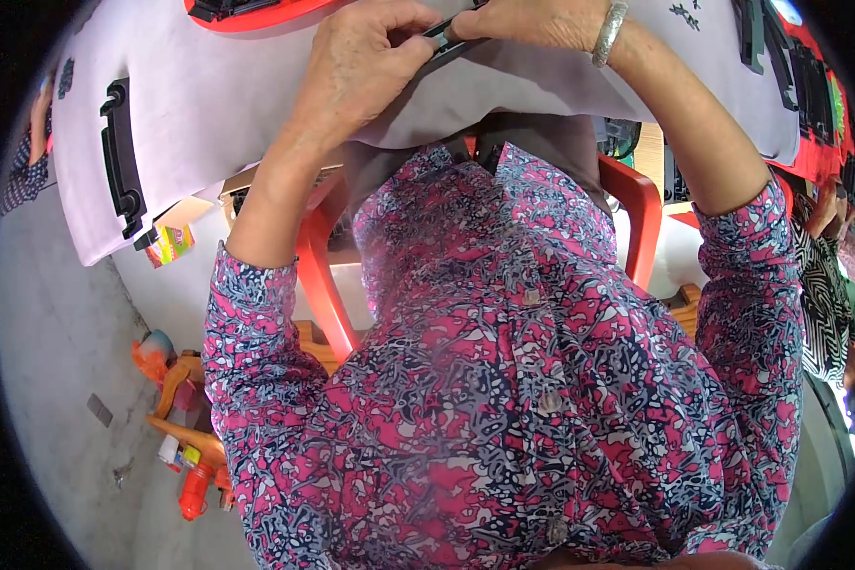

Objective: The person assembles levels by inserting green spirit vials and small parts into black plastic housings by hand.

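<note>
My left hand [356,71] and my right hand [541,21] meet at the top of the view over the pale cloth. Between them is a slim black plastic part [435,63], held at a slant. The left thumb and fingers pinch its near end, while the right fingers press together on its far end. A small pale greenish bit shows at the left fingertips; I cannot make out what it is. The right wrist wears a silver bracelet [610,33]. Part of the black piece is hidden by my fingers.
The pale tablecloth [199,114] carries a long black plastic part [122,157] at left, a red tray [266,19] of black pieces, and small black bits [685,16]. More black parts [812,90] lie at right. A red chair [644,214] surrounds me. Other people sit at both sides.
</note>
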{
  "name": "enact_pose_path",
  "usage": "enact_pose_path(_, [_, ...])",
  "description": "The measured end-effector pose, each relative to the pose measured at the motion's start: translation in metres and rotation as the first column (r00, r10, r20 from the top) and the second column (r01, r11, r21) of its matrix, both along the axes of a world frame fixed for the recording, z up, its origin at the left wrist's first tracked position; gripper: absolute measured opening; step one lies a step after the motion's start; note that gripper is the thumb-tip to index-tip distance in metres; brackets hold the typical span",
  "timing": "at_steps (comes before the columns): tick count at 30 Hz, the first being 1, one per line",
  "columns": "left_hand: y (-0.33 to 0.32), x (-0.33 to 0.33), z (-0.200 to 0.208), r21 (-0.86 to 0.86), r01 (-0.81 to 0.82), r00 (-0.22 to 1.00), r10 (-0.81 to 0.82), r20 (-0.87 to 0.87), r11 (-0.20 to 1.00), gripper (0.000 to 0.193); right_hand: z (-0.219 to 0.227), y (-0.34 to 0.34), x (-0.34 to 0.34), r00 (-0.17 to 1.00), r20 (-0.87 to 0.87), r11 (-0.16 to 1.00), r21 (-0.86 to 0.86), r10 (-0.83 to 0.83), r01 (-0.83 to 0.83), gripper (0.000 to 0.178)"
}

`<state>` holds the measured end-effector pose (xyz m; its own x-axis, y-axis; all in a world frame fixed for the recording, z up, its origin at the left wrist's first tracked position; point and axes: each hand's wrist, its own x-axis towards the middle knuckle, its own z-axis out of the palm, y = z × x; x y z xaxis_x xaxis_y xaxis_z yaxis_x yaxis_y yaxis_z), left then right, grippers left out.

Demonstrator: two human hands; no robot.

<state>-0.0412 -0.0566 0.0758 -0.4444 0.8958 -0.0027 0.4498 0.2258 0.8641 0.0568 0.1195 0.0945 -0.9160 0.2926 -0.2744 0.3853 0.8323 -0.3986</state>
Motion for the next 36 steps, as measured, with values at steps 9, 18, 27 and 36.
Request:
enact_pose_path(9, [-0.002,-0.002,-0.004,0.073,0.055,0.996,-0.05,-0.074,0.996,0.017,-0.012,-0.003,0.006,0.997,-0.07,0.998,0.058,0.017,-0.013,0.041])
enact_pose_path(18, [-0.001,0.009,0.007,-0.007,-0.034,0.998,0.034,0.053,0.999,0.014,-0.015,-0.006,0.012,0.987,-0.156,0.997,0.074,0.04,-0.029,0.042])
enact_pose_path(27, [-0.001,0.008,0.007,-0.095,-0.061,0.976,0.079,0.201,0.994,0.011,-0.002,-0.012,0.01,0.997,-0.08,0.999,0.044,-0.016,0.019,0.044])
enact_pose_path(36, [-0.01,-0.007,-0.026,-0.098,-0.011,0.997,0.018,0.075,0.995,0.018,-0.003,-0.016,0.016,0.993,-0.113,0.998,0.05,-0.021,0.027,0.043])
